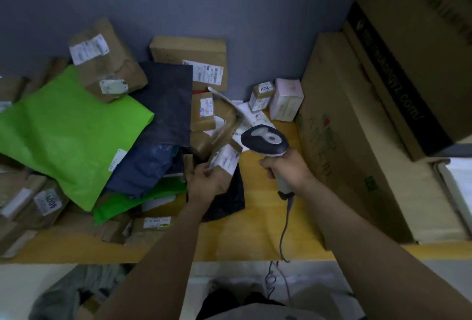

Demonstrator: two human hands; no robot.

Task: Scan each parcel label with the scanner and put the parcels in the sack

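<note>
Left hand point(207, 179): fingers curled round the near end of a small brown cardboard parcel point(224, 158) with a white label, held above the yellow surface point(255, 230).
Parcel axis: slants up and rightward; blurred, print unreadable.
Scanner: dark-and-white corded handheld scanner point(265, 139), nose just right of the label, aimed left.
Right hand point(283, 166): wrapped round its handle.
Sack: perhaps the grey crumpled shape point(63, 294) lower left; cannot tell.

The wall point(204, 0) is grey-blue, the table point(255, 230) yellow. One mailer point(71, 125) is bright green, a plastic bag point(166, 105) dark navy. The small parcel point(224, 138) is brown with a white label point(226, 160). The scanner point(265, 139) is black-headed, grey on top, white-handled. The big carton point(429, 38) carries a black stripe point(398, 84).
</note>
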